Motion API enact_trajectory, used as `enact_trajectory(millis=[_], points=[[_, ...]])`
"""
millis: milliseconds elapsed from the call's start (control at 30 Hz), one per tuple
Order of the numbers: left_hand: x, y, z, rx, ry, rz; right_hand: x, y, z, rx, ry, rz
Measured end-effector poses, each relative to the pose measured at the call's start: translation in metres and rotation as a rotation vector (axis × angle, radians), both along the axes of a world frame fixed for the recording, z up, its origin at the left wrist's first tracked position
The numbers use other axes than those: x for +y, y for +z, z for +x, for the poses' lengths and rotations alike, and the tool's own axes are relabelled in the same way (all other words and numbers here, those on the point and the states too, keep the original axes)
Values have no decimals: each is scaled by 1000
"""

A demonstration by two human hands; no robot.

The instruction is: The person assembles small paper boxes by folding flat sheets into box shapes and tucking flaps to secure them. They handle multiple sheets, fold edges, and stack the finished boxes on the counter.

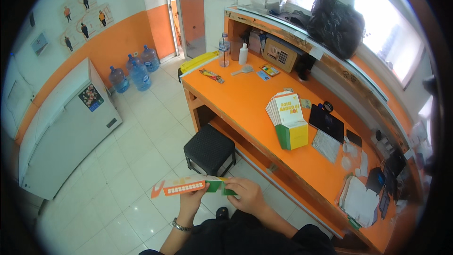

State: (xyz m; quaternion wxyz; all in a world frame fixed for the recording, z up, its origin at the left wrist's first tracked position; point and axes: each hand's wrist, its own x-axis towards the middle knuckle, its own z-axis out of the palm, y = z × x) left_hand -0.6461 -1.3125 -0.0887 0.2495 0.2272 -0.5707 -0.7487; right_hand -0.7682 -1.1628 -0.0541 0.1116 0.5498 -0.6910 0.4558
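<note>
In front of my body I hold a partly folded cardboard carton (185, 187), printed orange, white and green. My left hand (190, 202), with a watch on its wrist, is closed on the carton's underside near the middle. At the carton's right end, the fingers of my right hand (247, 196) pinch a green flap. A fanned stack of similar white, green and yellow cartons (295, 134) lies on the orange counter (245, 99), ahead and to the right of my hands.
A black stool (209, 148) stands just beyond my hands against the counter. Papers (361, 200), a tablet (326, 123), a safe (279, 56) and bottles (243, 54) occupy the counter. At left are a white chest freezer (71, 127) and several water jugs (139, 75). A black bag (336, 23) sits on the upper shelf.
</note>
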Motion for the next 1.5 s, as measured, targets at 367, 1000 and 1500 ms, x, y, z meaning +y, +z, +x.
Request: enact_trajectory(millis=[367, 1000, 1500], points=[[5, -11, -10, -117, 37, -876, -18, 13, 17, -562, -185, -198], [50, -10, -15, 37, 14, -327, -5, 5, 34, -66, -294, -7], [135, -34, -20, 1, -519, -1018, 122, 2, 54, 121, -426, -190]])
